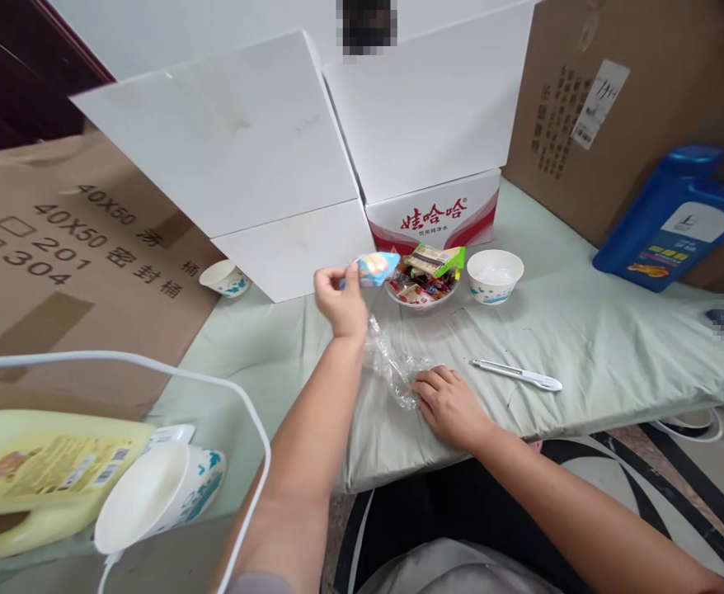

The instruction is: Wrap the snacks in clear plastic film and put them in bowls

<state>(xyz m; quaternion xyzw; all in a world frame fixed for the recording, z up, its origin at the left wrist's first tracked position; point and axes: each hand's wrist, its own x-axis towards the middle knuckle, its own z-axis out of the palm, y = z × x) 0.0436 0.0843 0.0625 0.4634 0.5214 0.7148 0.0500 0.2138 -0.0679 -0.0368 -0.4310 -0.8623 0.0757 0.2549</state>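
Blue snack packet (377,270), probably light, slick and crushable, best pinched by its edge, is near the snack-filled bowl (422,305), held in the left hand (343,304) between closed thumb and fingers, while the right hand (452,408) lies half-curled against crumpled clear plastic (392,367), its grip unclear.

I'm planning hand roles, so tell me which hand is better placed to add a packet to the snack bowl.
Left, most likely: the left hand holds a blue snack packet near the snack bowl, while the right hand rests farther away, touching crumpled clear plastic.
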